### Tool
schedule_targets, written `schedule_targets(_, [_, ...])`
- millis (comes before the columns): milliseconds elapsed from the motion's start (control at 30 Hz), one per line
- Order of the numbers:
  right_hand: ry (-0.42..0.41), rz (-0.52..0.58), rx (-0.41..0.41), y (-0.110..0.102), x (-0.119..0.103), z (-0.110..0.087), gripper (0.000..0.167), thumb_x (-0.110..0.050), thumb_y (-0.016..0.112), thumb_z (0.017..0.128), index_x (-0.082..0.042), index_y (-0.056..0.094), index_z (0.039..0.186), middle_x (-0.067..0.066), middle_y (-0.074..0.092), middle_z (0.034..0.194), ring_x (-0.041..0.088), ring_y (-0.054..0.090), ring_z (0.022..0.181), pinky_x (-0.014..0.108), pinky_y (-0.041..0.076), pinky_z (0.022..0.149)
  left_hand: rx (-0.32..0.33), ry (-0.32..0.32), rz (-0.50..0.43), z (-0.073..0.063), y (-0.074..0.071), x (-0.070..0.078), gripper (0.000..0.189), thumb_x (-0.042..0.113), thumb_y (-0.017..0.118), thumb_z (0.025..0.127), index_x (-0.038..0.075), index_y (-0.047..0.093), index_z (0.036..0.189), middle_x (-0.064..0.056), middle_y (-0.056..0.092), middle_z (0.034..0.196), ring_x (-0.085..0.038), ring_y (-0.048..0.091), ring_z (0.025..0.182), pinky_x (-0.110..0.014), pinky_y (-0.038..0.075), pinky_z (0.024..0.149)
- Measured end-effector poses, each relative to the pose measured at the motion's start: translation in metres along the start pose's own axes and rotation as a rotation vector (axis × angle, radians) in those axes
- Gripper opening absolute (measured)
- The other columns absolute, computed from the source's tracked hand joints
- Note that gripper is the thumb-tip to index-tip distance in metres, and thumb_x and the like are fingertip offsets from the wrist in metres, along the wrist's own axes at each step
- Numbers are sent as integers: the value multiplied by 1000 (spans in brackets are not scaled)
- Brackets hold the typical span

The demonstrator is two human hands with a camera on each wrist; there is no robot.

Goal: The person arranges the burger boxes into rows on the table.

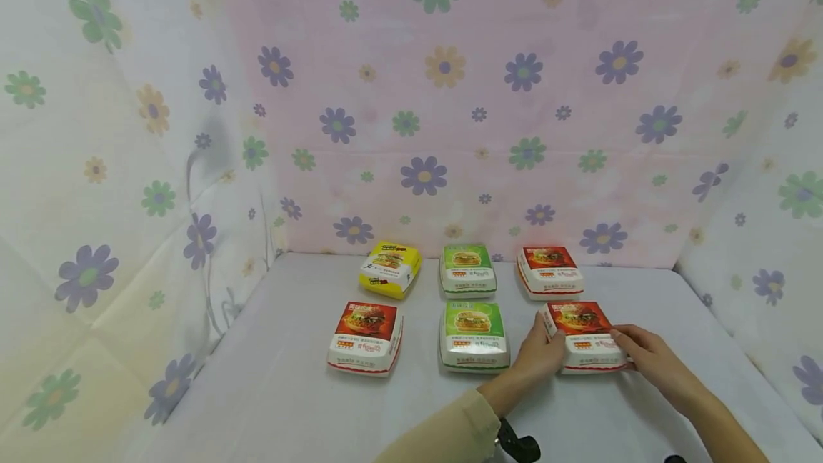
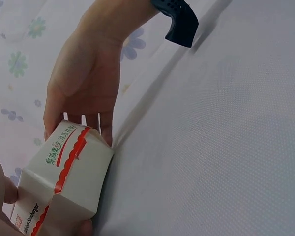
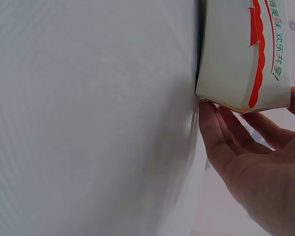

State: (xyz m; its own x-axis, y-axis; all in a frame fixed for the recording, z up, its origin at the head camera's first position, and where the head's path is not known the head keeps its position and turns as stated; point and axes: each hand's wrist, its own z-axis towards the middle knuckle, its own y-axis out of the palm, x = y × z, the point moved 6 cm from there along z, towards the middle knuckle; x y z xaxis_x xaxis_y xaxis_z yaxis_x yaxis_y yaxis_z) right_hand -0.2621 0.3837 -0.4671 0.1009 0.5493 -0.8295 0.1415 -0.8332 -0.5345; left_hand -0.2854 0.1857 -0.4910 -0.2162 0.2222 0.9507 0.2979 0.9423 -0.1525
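A red-and-white burger box (image 1: 588, 341) lies at the front right of the table, between both hands. My left hand (image 1: 539, 354) grips its left side, with the thumb near the top edge. From the right, my right hand (image 1: 656, 363) holds the opposite side, thumb at the upper edge and fingers low along the wall. The left wrist view shows the box's white front (image 2: 76, 172) with a red scalloped band. In the right wrist view the fingertips touch the bottom edge of the burger box (image 3: 231, 59), close to the tabletop.
Left of the held box stand a green burger box (image 1: 474, 338) and another red one (image 1: 366, 338). Behind are a yellow box (image 1: 390, 270), a green box (image 1: 468, 271) and a red box (image 1: 549, 274). Flowered cloth (image 1: 386, 91) walls in the white table (image 1: 276, 377).
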Motion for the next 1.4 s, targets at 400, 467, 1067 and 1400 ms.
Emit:
schedule_targets(400, [13,-56,39,10,-6,2,64,-40,39,112,14,39,146,31,51,141,12,52,107,28,51,79,80,66,85,-5,-7,6,60,31,48,107,5,31,159,-11,38,161,-35,29,151,-54,23,122])
schedule_targets(467, [22,-62,42,11,-8,3,65,-41,39,111,14,39,147,31,50,142,14,52,107,27,51,78,86,73,103,-6,-9,7,60,30,48,107,5,31,159,-12,38,161,-35,30,150,-54,24,122])
schedule_targets(1067, [73,-106,66,3,-7,0,68,-44,42,110,15,41,143,36,52,138,23,64,104,30,59,77,65,30,170,-20,-11,15,72,37,55,103,0,28,158,-21,34,156,-39,33,147,-56,30,119])
schedule_targets(1400, [30,-151,68,-6,-10,-8,59,-36,44,111,17,47,137,32,62,126,29,70,101,32,60,76,-141,153,307,-62,-23,37,74,45,51,104,6,24,161,-13,28,161,-34,29,149,-55,33,118])
